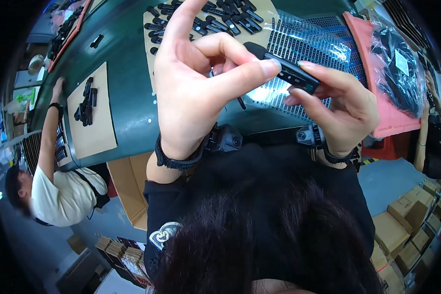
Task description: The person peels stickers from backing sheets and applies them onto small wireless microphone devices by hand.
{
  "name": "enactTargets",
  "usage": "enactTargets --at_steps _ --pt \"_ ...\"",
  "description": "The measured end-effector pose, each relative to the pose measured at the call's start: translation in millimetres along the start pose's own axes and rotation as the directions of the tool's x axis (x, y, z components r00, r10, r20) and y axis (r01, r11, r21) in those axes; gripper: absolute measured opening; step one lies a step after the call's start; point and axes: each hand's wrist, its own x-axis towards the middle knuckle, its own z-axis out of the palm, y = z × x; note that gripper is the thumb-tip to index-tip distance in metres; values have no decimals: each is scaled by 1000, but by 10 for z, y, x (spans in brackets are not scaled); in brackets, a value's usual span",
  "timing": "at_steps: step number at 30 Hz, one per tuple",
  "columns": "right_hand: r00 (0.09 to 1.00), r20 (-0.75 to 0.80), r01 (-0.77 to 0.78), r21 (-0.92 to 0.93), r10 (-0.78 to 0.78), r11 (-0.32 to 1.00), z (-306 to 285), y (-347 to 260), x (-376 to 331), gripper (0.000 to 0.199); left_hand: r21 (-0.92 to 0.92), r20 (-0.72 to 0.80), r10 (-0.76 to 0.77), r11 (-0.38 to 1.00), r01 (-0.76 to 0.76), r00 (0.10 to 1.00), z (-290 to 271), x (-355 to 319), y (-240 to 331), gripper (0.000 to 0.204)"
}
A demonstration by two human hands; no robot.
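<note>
A small black clip-on microphone (295, 74) with a rounded dark foam end is held up between my two hands, tilted down to the right. My left hand (193, 85) presses its thumb on the upper face near the foam end, with the index finger raised. The thumb and fingers of my right hand (348, 100) pinch the lower right end. Under my hands lie clear plastic sheets (306, 41) with rows of small dark stickers. Many similar black microphones (223, 20) rest on a cardboard sheet (151, 59) beyond my left hand.
On the green table (130, 93), another cardboard sheet (103, 132) at left bears several black microphones (87, 105). A pink foam-lined tray (394, 126) with a plastic-bagged black bundle (399, 68) stands at right. A co-worker (66, 193) reaches over the table at left. Cardboard boxes (406, 208) stand lower right.
</note>
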Motion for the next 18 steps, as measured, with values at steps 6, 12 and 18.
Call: enactTargets --at_steps 6,12,18 --pt "1000 19 -9 61 8 998 -3 -26 -10 31 43 66 159 986 -162 985 30 -5 -24 79" --pt "1000 -7 10 68 -9 998 -23 -27 -28 30 56 150 311 945 -322 939 10 -14 -48 78" --pt "998 -38 47 37 -46 998 -82 -30 -42 30 41 245 443 884 -466 862 71 46 -140 78"
